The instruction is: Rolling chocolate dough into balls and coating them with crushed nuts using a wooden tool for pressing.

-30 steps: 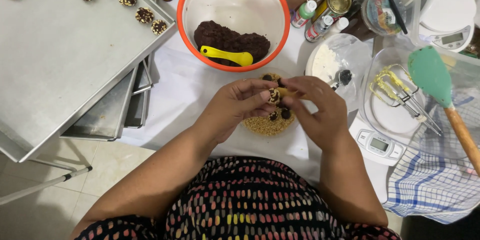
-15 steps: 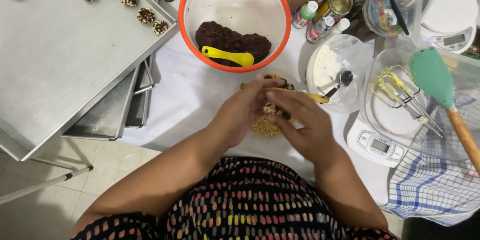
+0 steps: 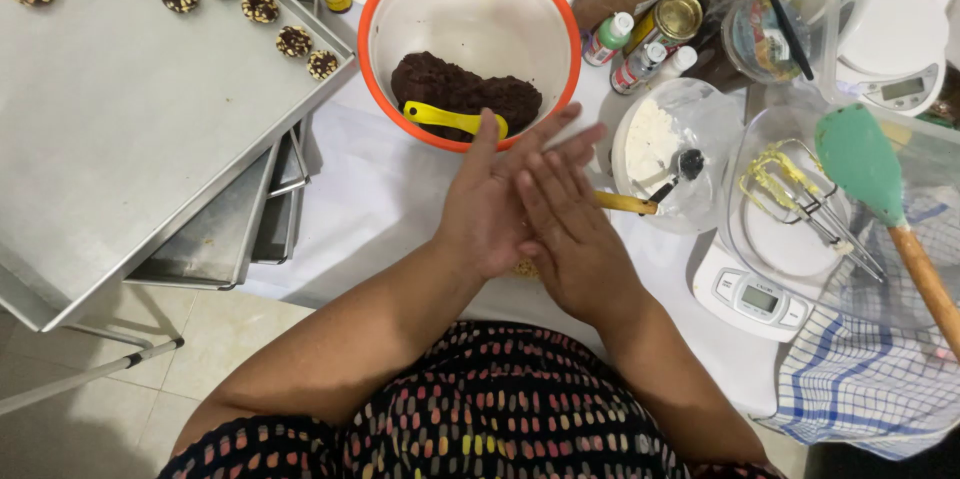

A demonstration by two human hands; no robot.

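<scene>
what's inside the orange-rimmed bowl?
The orange-rimmed bowl holds a lump of dark brown dough with a yellow scraper lying on it. The left hand's fingertips cover the scraper's near edge; the bowl bottom under the dough is hidden.

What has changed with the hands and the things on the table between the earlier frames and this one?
The left hand and right hand have gone from pinching a small piece with curled fingertips over a dish of crumbs to lying flat, palm against palm, fingers straight; the piece is no longer visible and the dish is mostly covered. The orange-rimmed bowl, yellow scoop, baking tray and green spatula stayed put.
</scene>
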